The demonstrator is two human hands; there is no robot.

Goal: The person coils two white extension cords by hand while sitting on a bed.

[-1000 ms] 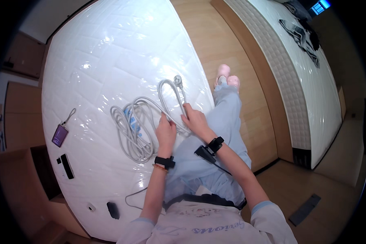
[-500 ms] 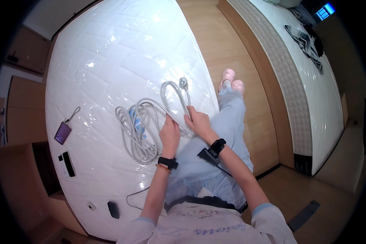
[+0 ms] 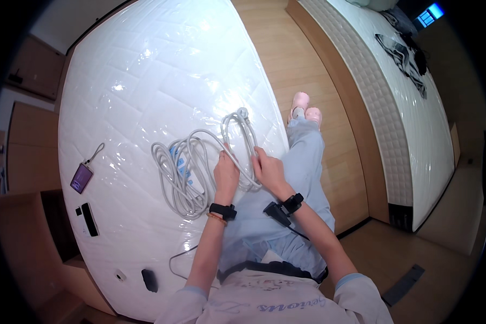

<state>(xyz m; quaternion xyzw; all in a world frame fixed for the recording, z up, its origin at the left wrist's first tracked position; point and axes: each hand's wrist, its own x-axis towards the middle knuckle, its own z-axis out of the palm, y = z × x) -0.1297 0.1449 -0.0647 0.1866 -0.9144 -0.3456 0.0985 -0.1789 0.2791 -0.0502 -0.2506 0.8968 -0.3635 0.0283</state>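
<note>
A long grey-white power cord (image 3: 166,186) lies in loops on the plastic-wrapped mattress (image 3: 162,75). My left hand (image 3: 226,174) is closed around the left side of a smaller loop of it. On that loop's right side, my right hand (image 3: 269,171) grips the strands between thumb and fingers. At the loop's far end sits a round grey plug (image 3: 243,113). Beneath the larger coil at left shows a white and blue power strip (image 3: 181,166), partly covered by cord. Both wrists wear black bands.
At left on the mattress are a purple power bank (image 3: 82,178) with a strap, a white and black device (image 3: 88,220), a small white item (image 3: 120,276) and a black object (image 3: 149,280). A black device (image 3: 277,213) on a cable rests on my lap. Another wrapped mattress (image 3: 416,140) stands right.
The plug has come in against the top of the small loop, and the loop's strands lie closer together. My hands have shifted slightly right, still on the cord.
</note>
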